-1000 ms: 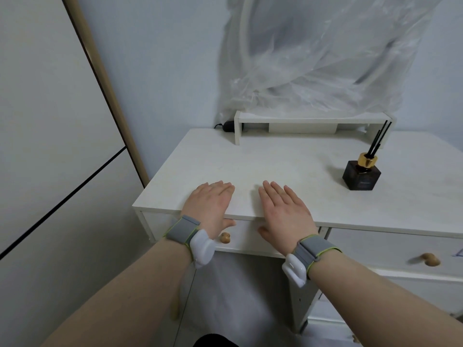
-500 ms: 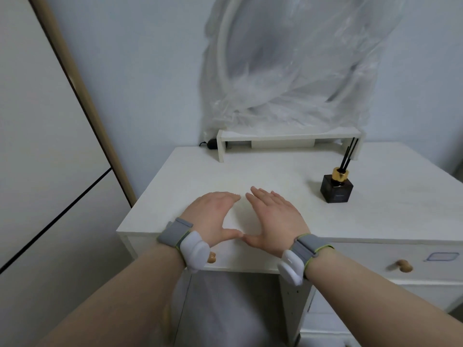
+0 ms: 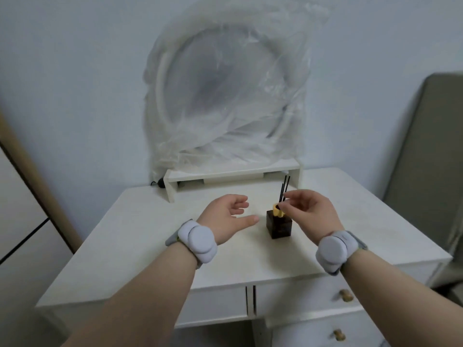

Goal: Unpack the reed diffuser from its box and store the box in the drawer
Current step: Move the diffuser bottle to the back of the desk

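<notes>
The reed diffuser point(image 3: 279, 226), a dark square bottle with a gold collar and thin black reeds point(image 3: 284, 185), stands on the white desk point(image 3: 140, 236) near its middle. My right hand point(image 3: 309, 211) hovers just right of it, thumb and forefinger pinched at the reeds right above the collar. My left hand point(image 3: 226, 217) is held above the desk to the left of the bottle, fingers apart and holding nothing. The desk drawers point(image 3: 298, 296) are closed. No box is in view.
A low white shelf riser point(image 3: 233, 174) stands at the back of the desk under a plastic-wrapped round mirror point(image 3: 225, 96). Wooden knobs point(image 3: 346, 295) stick out of the right drawers. A grey padded panel point(image 3: 426, 171) stands at the right, a wardrobe door point(image 3: 22, 221) at the left.
Both hands have lifted off the desk's front edge and moved forward to the diffuser. The right fingers have closed at the reeds. The view has shifted right and tilted up.
</notes>
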`<state>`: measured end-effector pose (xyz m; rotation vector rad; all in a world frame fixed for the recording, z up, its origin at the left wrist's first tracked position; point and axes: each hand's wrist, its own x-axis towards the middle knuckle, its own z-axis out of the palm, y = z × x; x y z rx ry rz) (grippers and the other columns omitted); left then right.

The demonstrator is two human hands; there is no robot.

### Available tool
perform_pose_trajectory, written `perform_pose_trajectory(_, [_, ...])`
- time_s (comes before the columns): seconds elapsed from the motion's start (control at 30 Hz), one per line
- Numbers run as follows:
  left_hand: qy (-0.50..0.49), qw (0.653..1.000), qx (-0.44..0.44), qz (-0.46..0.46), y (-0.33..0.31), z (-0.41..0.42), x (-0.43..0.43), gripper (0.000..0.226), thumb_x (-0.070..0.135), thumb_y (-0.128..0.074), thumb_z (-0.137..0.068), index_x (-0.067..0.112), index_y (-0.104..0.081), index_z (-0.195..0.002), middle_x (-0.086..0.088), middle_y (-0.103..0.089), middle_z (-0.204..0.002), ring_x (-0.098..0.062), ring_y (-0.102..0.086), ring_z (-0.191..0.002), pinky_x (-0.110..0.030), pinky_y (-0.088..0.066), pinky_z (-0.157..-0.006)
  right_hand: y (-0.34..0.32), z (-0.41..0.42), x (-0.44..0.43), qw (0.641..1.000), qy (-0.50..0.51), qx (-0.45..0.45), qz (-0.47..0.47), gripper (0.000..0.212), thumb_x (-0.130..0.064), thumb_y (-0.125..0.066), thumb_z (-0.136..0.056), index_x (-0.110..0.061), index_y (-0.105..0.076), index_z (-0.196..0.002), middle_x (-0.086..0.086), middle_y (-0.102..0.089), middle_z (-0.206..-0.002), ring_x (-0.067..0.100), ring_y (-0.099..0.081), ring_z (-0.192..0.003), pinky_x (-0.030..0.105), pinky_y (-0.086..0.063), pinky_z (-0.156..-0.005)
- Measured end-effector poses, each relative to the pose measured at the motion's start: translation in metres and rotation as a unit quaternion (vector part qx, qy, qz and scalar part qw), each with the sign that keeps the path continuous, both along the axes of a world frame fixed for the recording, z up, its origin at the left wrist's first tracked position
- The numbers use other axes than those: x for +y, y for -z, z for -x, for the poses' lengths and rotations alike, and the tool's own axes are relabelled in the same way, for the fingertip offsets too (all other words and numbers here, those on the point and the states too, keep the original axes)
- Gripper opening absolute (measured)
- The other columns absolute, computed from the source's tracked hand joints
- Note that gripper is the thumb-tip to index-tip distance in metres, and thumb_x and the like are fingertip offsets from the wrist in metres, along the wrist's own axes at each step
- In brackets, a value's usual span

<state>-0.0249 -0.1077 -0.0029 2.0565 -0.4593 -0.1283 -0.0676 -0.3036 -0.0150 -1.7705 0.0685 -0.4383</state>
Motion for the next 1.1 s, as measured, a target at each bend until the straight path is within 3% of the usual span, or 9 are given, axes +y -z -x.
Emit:
perform_pose_trajectory(0.07, [0.004,1.000,0.018,-0.011,0.009,-0.007,-0.015,0.065,0.028,-0.076,-0.073,0.015,-0.048,-0.130,0.000,-0.059,-0.126,-0.011,-0.057,-0.111,-0.027,-0.045,-0.097,0.009,-0.007,-0.018,0.999,0.037,0.019,0.028,0.022,-0.012,-0.072,-0.077,-0.009,-0.066,-0.098,-0.003,-0.066,-0.072,-0.004,-0.059,-0.058,0.006,-0.045,-0.060])
perform_pose_trajectory(0.2, [0.006,0.998,0.042,-0.048,0.028,-0.019,-0.038,0.072,0.030,-0.076,-0.072,0.014,-0.044,-0.134,-0.002,-0.057,-0.131,-0.012,-0.055,-0.111,-0.026,-0.045,-0.095,0.030,-0.020,-0.042,0.988,0.010,0.115,0.105,0.048,-0.017,-0.077,-0.072,-0.012,-0.060,-0.117,-0.001,-0.067,-0.101,0.012,-0.064,-0.089,0.023,-0.050,-0.084])
perform_pose_trajectory(0.3, [0.009,0.996,0.053,-0.069,0.038,-0.025,-0.047,0.073,0.030,-0.074,-0.074,0.013,-0.040,-0.137,-0.002,-0.054,-0.134,-0.014,-0.054,-0.116,-0.025,-0.045,-0.095,0.040,-0.028,-0.050,0.972,-0.048,0.173,0.155,0.069,-0.016,-0.079,-0.070,-0.011,-0.049,-0.132,0.001,-0.059,-0.127,0.010,-0.058,-0.103,0.023,-0.046,-0.090])
perform_pose_trajectory(0.4, [0.016,0.995,0.069,-0.071,0.045,-0.027,-0.050,0.074,0.025,-0.073,-0.076,0.011,-0.037,-0.138,-0.005,-0.051,-0.137,-0.016,-0.052,-0.120,-0.026,-0.043,-0.097,0.047,-0.032,-0.050,0.962,-0.083,0.190,0.180,0.076,-0.016,-0.079,-0.070,-0.010,-0.043,-0.138,0.002,-0.054,-0.135,0.012,-0.056,-0.113,0.024,-0.044,-0.097])
perform_pose_trajectory(0.53, [0.024,0.995,0.079,-0.060,0.049,-0.031,-0.052,0.064,0.020,-0.074,-0.074,0.015,-0.046,-0.131,-0.005,-0.055,-0.130,-0.018,-0.054,-0.118,-0.030,-0.045,-0.099,0.049,-0.034,-0.045,0.960,-0.099,0.191,0.179,0.076,-0.018,-0.079,-0.069,-0.010,-0.045,-0.137,0.003,-0.059,-0.132,0.014,-0.060,-0.112,0.031,-0.044,-0.101])
perform_pose_trajectory(0.63, [0.043,0.995,0.079,-0.051,0.050,-0.031,-0.053,0.037,0.014,-0.073,-0.074,0.033,-0.057,-0.102,0.000,-0.059,-0.114,-0.019,-0.059,-0.111,-0.035,-0.048,-0.098,0.046,-0.032,-0.040,0.958,-0.102,0.170,0.205,0.057,-0.017,-0.076,-0.073,-0.013,-0.057,-0.127,-0.001,-0.067,-0.116,0.012,-0.064,-0.105,0.031,-0.046,-0.098])
perform_pose_trajectory(0.77, [0.033,0.996,0.078,-0.024,0.054,-0.032,-0.054,0.038,0.006,-0.072,-0.074,0.014,-0.057,-0.108,-0.004,-0.064,-0.103,-0.011,-0.066,-0.085,-0.014,-0.052,-0.076,0.043,-0.028,-0.035,0.962,-0.100,0.144,0.207,0.038,-0.013,-0.071,-0.077,-0.022,-0.067,-0.113,-0.008,-0.070,-0.097,0.009,-0.066,-0.093,0.020,-0.048,-0.087])
perform_pose_trajectory(0.87, [0.030,0.996,0.078,-0.008,0.054,-0.033,-0.055,0.037,0.004,-0.072,-0.074,0.017,-0.055,-0.105,-0.002,-0.064,-0.099,-0.007,-0.065,-0.080,-0.010,-0.051,-0.068,0.045,-0.028,-0.035,0.962,-0.094,0.139,0.215,0.036,-0.016,-0.071,-0.076,-0.023,-0.068,-0.112,-0.004,-0.072,-0.100,0.011,-0.067,-0.093,0.023,-0.048,-0.086])
perform_pose_trajectory(1.1, [0.044,0.997,0.062,0.011,0.039,-0.051,-0.069,0.042,0.013,-0.077,-0.066,0.019,-0.060,-0.104,-0.009,-0.068,-0.110,-0.019,-0.068,-0.094,-0.035,-0.055,-0.087,0.028,-0.040,-0.048,0.970,-0.088,0.119,0.194,0.036,-0.010,-0.069,-0.075,-0.026,-0.069,-0.108,-0.011,-0.071,-0.092,0.003,-0.067,-0.085,0.013,-0.046,-0.077])
